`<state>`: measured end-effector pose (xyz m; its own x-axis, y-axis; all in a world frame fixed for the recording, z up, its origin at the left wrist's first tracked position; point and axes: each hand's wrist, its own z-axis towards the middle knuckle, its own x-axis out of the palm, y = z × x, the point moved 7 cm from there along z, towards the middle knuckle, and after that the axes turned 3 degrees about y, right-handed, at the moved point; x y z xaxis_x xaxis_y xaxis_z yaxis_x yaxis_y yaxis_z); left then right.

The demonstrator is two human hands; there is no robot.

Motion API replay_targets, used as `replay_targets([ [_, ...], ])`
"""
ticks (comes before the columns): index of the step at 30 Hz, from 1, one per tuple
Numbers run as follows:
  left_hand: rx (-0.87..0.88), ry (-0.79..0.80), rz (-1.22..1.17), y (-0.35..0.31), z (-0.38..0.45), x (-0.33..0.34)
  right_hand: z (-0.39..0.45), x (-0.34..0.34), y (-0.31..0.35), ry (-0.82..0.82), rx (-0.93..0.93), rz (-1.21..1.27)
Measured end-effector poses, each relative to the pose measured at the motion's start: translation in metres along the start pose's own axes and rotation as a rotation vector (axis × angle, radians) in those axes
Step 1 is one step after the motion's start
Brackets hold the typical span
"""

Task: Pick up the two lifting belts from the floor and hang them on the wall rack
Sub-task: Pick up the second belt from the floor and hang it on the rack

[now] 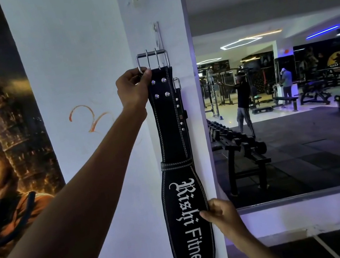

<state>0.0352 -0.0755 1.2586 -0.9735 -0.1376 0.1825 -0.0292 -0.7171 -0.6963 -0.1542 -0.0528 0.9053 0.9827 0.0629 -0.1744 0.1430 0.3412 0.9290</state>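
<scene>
Your left hand (135,89) pinched the top of the front belt (179,172) at the buckle (152,60), just below the wall hook (157,36) at twelve o'clock. Your right hand (221,214) steadied its lower edge at five o'clock. A second belt (180,104) hung behind it. You needed to lift the buckle frame over the hook before letting go.
</scene>
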Motion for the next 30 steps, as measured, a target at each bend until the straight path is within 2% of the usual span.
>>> replay_targets([
  [3,-0.005,0.005,-0.004,0.005,-0.001,0.0,0.002,-0.005,0.025,0.02,-0.018,0.012],
  [5,-0.004,0.009,-0.014,0.005,-0.001,0.0,0.02,-0.019,0.056,-0.04,-0.107,0.062],
  [11,-0.008,0.069,-0.063,0.008,-0.009,0.009,0.067,-0.044,0.234,-0.219,-0.483,-0.001],
  [14,-0.012,0.087,-0.088,0.005,-0.016,0.012,0.089,-0.046,0.286,-0.255,-0.544,-0.031],
  [18,0.001,0.143,-0.09,0.001,-0.023,0.016,0.114,-0.044,0.305,-0.247,-0.508,0.019],
  [26,0.063,0.187,-0.045,0.005,-0.04,0.016,0.112,-0.044,0.311,-0.346,-0.514,0.136],
  [30,-0.048,0.279,-0.043,0.039,-0.064,0.016,0.11,-0.047,0.31,-0.365,-0.524,0.193],
])
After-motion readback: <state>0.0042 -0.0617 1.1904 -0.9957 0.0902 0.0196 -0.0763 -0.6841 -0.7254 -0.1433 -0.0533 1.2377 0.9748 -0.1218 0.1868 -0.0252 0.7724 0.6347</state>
